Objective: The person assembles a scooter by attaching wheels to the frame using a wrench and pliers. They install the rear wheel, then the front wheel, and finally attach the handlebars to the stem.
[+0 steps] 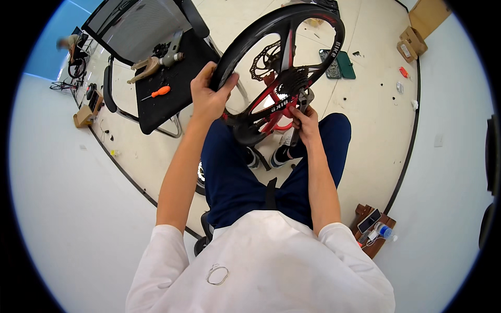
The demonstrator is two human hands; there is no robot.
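Observation:
A black bicycle wheel with broad spokes is held up tilted before me. My left hand grips its tyre at the left, thumb on one side and fingers round the other. A toothed cassette sits at the hub, and a brake disc shows beside it. My right hand is closed round a grey metal wrench-like tool, whose head is close to the cassette; I cannot tell whether they touch. Red frame parts show behind the wheel, mostly hidden.
A black chair at the left bears a fork-like bicycle part and an orange-handled screwdriver. A green tool case lies on the floor; cardboard boxes stand far right. A phone and bottle rest at lower right.

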